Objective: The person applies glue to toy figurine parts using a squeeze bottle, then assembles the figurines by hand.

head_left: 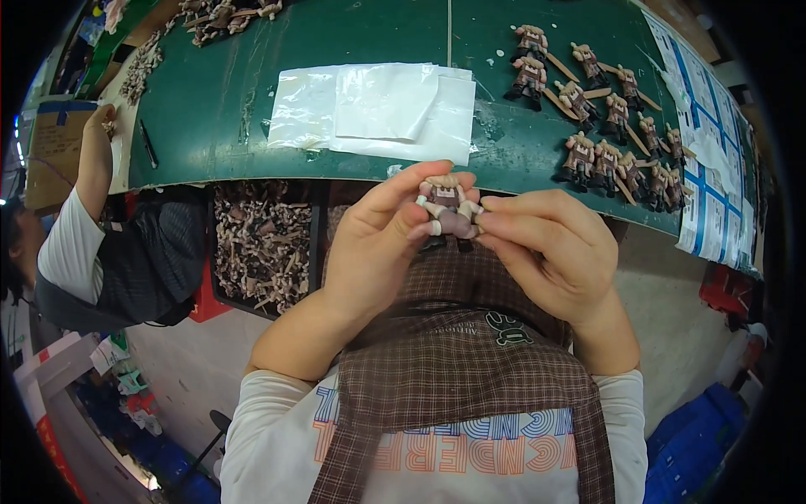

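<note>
Close above my apron, at the table's near edge, I hold a small painted figurine (445, 191) in both hands. It has a pale top, a brown body and dark lower parts, and a greyish-mauve piece with pale ends shows across its front. My left hand (378, 231) grips it from the left, thumb in front and fingers behind. From the other side, my right hand (554, 252) pinches its right edge between thumb and fingertips. The fingers partly hide it, so I cannot tell whether the mauve piece is separate.
White sheets (386, 105) lie on the green table (227, 109). Several similar figurines (579, 160), some with wooden sticks, stand at the right. A black crate (317, 244) full of small parts sits at the left, beside a co-worker (126, 252) reaching over the table. A pen (149, 144) lies there.
</note>
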`<control>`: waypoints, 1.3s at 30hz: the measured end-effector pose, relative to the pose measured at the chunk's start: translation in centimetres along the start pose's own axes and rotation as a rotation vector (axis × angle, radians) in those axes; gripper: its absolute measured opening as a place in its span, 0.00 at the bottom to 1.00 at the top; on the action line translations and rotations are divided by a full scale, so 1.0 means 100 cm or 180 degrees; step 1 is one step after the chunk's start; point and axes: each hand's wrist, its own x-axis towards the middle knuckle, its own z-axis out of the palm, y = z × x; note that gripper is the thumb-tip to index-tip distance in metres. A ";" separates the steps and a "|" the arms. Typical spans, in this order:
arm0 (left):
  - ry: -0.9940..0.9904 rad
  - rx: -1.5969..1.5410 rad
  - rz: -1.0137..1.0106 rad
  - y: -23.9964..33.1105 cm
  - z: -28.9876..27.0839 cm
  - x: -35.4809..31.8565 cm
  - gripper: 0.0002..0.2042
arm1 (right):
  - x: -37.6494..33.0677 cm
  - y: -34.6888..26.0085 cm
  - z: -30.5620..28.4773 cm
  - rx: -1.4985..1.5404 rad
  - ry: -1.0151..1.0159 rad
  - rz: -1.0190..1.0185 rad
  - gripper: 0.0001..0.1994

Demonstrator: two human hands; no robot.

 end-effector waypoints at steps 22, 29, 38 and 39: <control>0.0669 -0.0266 -0.0639 -0.014 0.013 -0.008 0.16 | -0.023 0.015 0.018 -0.1027 0.0129 -0.0471 0.22; 0.0840 -0.0424 -0.0614 -0.017 0.012 -0.015 0.16 | -0.024 0.015 0.027 -0.0914 0.0165 -0.0539 0.20; 0.0630 -0.0723 -0.1252 -0.043 -0.054 -0.035 0.12 | -0.047 0.008 0.051 -0.0457 -0.0565 0.0181 0.21; 0.0792 -0.0665 -0.1375 -0.044 -0.066 -0.040 0.11 | -0.047 0.006 0.059 -0.0396 -0.0789 0.0465 0.23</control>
